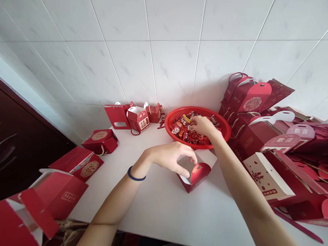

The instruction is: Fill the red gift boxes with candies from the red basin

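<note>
My left hand point(171, 156) grips the edge of a small open red gift box point(196, 172) standing on the white table point(163, 206), fingers curled over its white inside flap. A dark band circles that wrist. My right hand point(203, 125) reaches into a round red basket point(223, 134) full of wrapped candies point(184, 131), fingers closed down among the sweets; what they hold is hidden.
Folded and assembled red gift boxes point(138, 120) stand along the tiled wall. A heap of flat red boxes point(274, 142) fills the right side. More red boxes point(78, 162) lie along the left edge by a dark cabinet point(13, 138).
</note>
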`<state>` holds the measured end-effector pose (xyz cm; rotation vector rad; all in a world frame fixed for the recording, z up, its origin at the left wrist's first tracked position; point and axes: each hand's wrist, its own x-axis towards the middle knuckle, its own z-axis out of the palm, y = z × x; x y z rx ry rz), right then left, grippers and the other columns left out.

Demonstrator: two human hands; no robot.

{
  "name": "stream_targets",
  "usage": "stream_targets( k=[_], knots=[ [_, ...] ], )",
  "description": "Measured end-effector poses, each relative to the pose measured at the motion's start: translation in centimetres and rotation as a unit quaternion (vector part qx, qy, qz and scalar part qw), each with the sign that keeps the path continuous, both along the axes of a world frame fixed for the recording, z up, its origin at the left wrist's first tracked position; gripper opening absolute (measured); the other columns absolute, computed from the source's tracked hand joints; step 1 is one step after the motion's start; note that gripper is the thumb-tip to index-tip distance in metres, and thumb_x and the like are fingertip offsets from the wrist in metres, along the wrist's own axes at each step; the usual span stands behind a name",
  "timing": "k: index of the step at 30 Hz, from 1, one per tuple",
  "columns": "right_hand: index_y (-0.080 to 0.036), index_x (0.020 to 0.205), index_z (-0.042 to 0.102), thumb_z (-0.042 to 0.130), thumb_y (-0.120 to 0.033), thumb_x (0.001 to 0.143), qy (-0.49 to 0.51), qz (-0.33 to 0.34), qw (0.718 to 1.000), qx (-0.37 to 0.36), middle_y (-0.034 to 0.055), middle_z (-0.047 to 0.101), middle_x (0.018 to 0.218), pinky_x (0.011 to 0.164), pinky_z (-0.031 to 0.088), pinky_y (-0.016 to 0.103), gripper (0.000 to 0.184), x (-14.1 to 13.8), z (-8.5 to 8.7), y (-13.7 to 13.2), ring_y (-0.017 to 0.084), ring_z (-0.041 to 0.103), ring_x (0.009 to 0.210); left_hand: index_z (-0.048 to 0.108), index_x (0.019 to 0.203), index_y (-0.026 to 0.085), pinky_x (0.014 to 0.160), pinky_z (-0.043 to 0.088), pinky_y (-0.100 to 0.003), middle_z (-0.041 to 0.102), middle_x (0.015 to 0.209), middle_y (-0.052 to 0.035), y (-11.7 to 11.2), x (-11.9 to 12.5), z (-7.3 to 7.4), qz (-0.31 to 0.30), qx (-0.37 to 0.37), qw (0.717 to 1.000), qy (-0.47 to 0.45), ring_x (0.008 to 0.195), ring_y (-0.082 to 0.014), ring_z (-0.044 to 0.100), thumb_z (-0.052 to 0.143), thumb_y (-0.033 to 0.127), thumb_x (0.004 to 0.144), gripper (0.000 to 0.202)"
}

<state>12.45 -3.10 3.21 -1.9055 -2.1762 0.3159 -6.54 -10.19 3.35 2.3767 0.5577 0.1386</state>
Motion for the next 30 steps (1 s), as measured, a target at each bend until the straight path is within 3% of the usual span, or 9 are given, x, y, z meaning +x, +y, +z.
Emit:
stream_targets(
  k=[4, 8, 11, 13, 16, 19, 22, 25, 30],
  knots=[
    [-0.018, 0.129, 0.067, 0.063, -0.001, 0.072, 0.029, 0.04, 0.998, -0.047, 0.0142, 0.069, 0.128, 0.092, 0.049, 0.03, 0.06, -1.2, -1.8, 4.5, 0.03, 0.065, 0.117, 0.073, 0.102, 0.02, 0.085, 0.051, -0.028, 0.075, 0.104, -0.0032, 1.0, -1.5, 0.4, 0.093, 0.025, 0.991, -0.095, 0.094, -0.0179, 0.069, 0.071, 0.029, 0.087, 0.018],
    [-0.016, 0.092, 0.075, 0.069, -0.004, 0.063, 0.093, 0.036, 0.992, -0.072, 0.0132, 0.075, 0.094, 0.085, 0.051, 0.033, 0.032, -0.5, -3.4, 5.9, 0.032, 0.069, 0.099, 0.073, 0.094, 0.018, 0.091, 0.053, -0.032, 0.077, 0.099, -0.0038, 4.1, -3.3, -0.1, 0.197, 0.054, 0.966, -0.16, 0.096, -0.0197, 0.07, 0.068, 0.034, 0.088, 0.018],
    [-0.017, 0.065, 0.066, 0.071, -0.011, 0.063, 0.19, 0.035, 0.978, -0.075, 0.0064, 0.066, 0.066, 0.076, 0.051, 0.032, 0.008, 0.8, -3.6, 5.9, 0.028, 0.069, 0.082, 0.073, 0.094, 0.017, 0.088, 0.055, -0.032, 0.078, 0.098, -0.0058, 7.0, -3.5, -0.6, 0.24, 0.034, 0.954, -0.175, 0.092, -0.0209, 0.072, 0.068, 0.037, 0.085, 0.023],
    [-0.017, 0.064, 0.061, 0.069, -0.024, 0.07, 0.283, 0.035, 0.956, -0.064, 0.004, 0.063, 0.063, 0.07, 0.052, 0.03, 0.011, 1.6, -3.3, 5.3, 0.024, 0.067, 0.075, 0.073, 0.097, 0.016, 0.085, 0.056, -0.031, 0.078, 0.099, -0.007, 8.8, -2.7, -0.8, 0.254, 0.033, 0.955, -0.147, 0.09, -0.0207, 0.072, 0.065, 0.034, 0.085, 0.024],
    [-0.019, 0.077, 0.061, 0.058, -0.042, 0.077, 0.433, 0.034, 0.9, -0.039, 0.004, 0.067, 0.076, 0.065, 0.053, 0.029, 0.024, 2.6, -3.1, 3.9, 0.02, 0.067, 0.072, 0.074, 0.099, 0.017, 0.081, 0.055, -0.028, 0.078, 0.098, -0.006, 10.6, -0.3, -1.0, 0.263, 0.069, 0.962, -0.032, 0.088, -0.0199, 0.072, 0.059, 0.029, 0.087, 0.022],
    [-0.021, 0.084, 0.061, 0.059, -0.05, 0.072, 0.547, 0.025, 0.836, -0.022, 0.0044, 0.07, 0.083, 0.06, 0.054, 0.029, 0.032, 3.2, -3.3, 2.5, 0.019, 0.065, 0.069, 0.072, 0.078, 0.017, 0.071, 0.052, -0.03, 0.075, 0.079, -0.0062, 11.8, 2.4, -1.7, 0.268, 0.089, 0.958, 0.055, 0.077, -0.0235, 0.071, 0.065, 0.033, 0.083, 0.018],
    [-0.022, 0.083, 0.063, 0.065, -0.048, 0.068, 0.615, -0.003, 0.789, -0.008, 0.004, 0.07, 0.078, 0.055, 0.051, 0.028, 0.031, 3.8, -3.8, 1.9, 0.018, 0.062, 0.065, 0.064, 0.062, 0.018, 0.067, 0.051, -0.033, 0.071, 0.071, -0.0085, 12.6, 4.4, -2.8, 0.284, 0.089, 0.95, 0.094, 0.074, -0.0294, 0.07, 0.082, 0.033, 0.065, 0.024],
    [-0.021, 0.08, 0.064, 0.068, -0.044, 0.068, 0.65, -0.036, 0.759, 0.002, 0.0038, 0.07, 0.073, 0.055, 0.051, 0.028, 0.026, 4.2, -4.1, 1.8, 0.019, 0.064, 0.066, 0.068, 0.067, 0.018, 0.068, 0.051, -0.035, 0.072, 0.076, -0.0094, 12.9, 5.0, -3.8, 0.3, 0.082, 0.946, 0.091, 0.078, -0.033, 0.07, 0.085, 0.023, 0.056, 0.022],
    [-0.02, 0.077, 0.065, 0.074, -0.042, 0.066, 0.68, -0.069, 0.73, 0.008, 0.0037, 0.071, 0.071, 0.055, 0.051, 0.027, 0.026, 4.1, -4.1, 1.5, 0.021, 0.067, 0.069, 0.075, 0.097, 0.018, 0.074, 0.052, -0.032, 0.073, 0.081, -0.0048, 13.4, 4.6, -4.8, 0.331, 0.076, 0.94, -0.016, 0.082, -0.0259, 0.07, 0.074, 0.01, 0.066, 0.031]
  ],
)
